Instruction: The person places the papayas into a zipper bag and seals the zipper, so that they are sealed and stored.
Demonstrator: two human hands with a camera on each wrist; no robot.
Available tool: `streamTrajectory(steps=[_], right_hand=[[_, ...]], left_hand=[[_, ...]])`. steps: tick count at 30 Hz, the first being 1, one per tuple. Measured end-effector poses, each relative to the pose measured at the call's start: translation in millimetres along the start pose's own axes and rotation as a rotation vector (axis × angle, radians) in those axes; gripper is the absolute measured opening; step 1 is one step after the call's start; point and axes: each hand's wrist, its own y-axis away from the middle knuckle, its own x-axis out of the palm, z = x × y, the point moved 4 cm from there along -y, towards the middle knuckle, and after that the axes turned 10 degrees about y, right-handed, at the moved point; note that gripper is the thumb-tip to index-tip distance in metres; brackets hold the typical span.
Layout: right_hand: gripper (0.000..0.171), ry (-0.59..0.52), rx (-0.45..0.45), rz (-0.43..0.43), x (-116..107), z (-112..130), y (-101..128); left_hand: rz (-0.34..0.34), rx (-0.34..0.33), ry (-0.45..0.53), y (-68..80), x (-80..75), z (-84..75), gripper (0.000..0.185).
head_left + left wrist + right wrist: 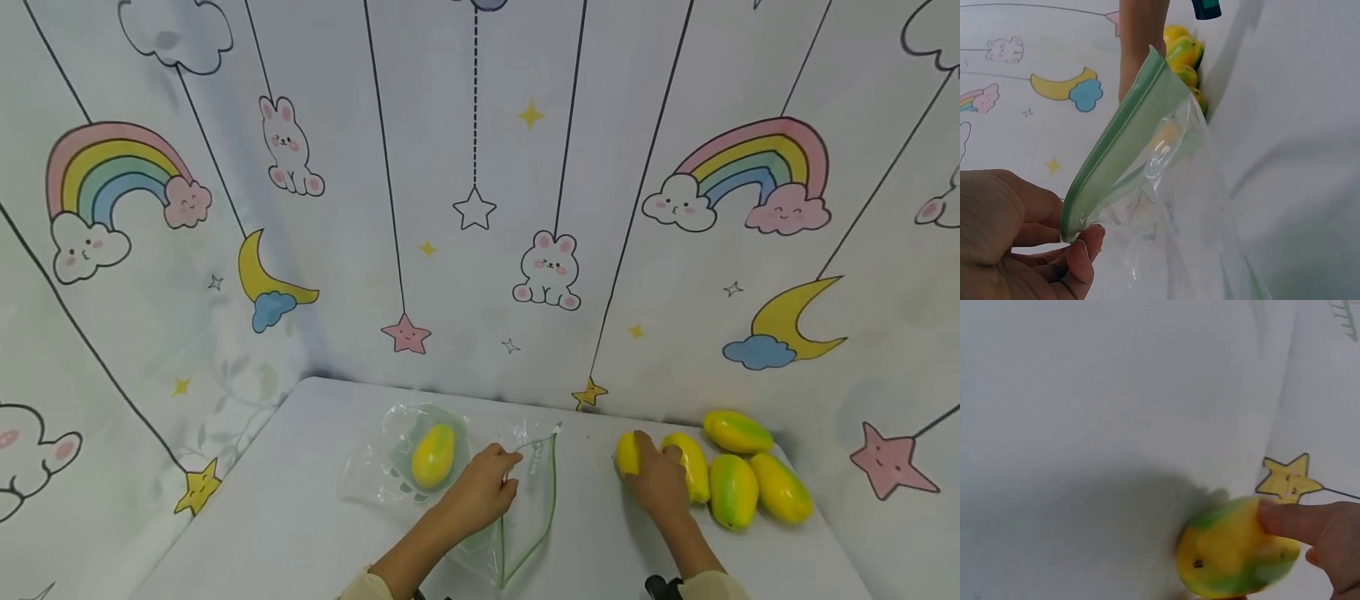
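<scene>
On the white table (300,517), the left hand (480,492) pinches the green zip strip of a clear plastic zip bag (528,508) that lies toward six o'clock. The left wrist view shows what the head view cannot: thumb and forefinger (1082,253) are closed on the end of the strip, which lifts it and makes the mouth gape, with the yellow fruit visible through the film.

The right hand (660,483) rests on a yellow-green mango-shaped toy fruit (628,452) at about four o'clock on the table, with its fingers curled over it. The right wrist view shows a fingertip (1291,522) pressing its top while it sits on the table, and a yellow star print behind on the wall; how fully the hand closes round the fruit I cannot tell.

At three o'clock of that hand, four more yellow-green toy fruits (738,487) lie clustered. At nine o'clock of the left hand, a second clear bag (375,475) holds one yellow-green fruit (433,455).
</scene>
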Motion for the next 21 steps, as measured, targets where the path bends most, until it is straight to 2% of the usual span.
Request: streamTrajectory(steps=[4, 8, 12, 15, 18, 21], right_hand=[[0.081, 0.007, -0.018, 0.052, -1, 0, 2], [0.075, -0.020, -0.069, 0.097, -1, 5, 7], [0.073, -0.213, -0.002, 0.185, 1, 2, 18], [0.075, -0.440, 0.104, 0.250, 1, -2, 29], [0.079, -0.597, 0.172, 0.259, -3, 2, 40], [0.081, -0.663, 0.186, 0.240, -12, 13, 49]], left_hand=[[-0.002, 0.002, 0.005, 0.4, 1.7, 0.6, 0.035], [-0.016, 0.013, -0.008, 0.7, 2.0, 2.3, 0.034], [-0.018, 0.027, -0.007, 2.0, 2.1, 2.4, 0.034], [-0.024, 0.031, -0.007, 1.5, 1.4, 2.3, 0.034], [-0.035, 0.036, -0.003, 0.6, -0.5, 1.8, 0.034], [-0.037, 0.029, 0.012, 1.8, -2.2, 1.8, 0.034]])
